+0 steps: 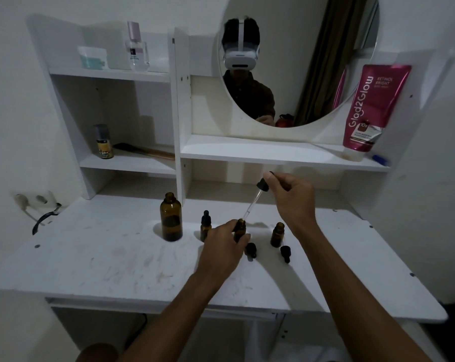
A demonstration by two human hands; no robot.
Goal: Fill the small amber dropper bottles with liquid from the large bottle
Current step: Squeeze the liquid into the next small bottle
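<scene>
On the white desk (116, 262) the large amber bottle (171, 218) stands uncapped at centre left. My left hand (222, 244) grips a small open amber bottle (240, 227) upright on the desk. My right hand (290, 194) pinches the black bulb of a long glass dropper (255, 202), tilted, its tip at the mouth of that small bottle. A capped small amber bottle (205, 226) stands left of my left hand. Another open small amber bottle (277, 234) stands to the right. Two black dropper caps (251, 250) (285, 253) lie in front of the bottles.
A shelf unit with a round mirror (299, 61) rises behind the desk. A pink tube (372, 108) leans at the right, a small spray can (104, 141) and a brush sit at the left. A wall socket and a cable (42, 220) are at the desk's left edge.
</scene>
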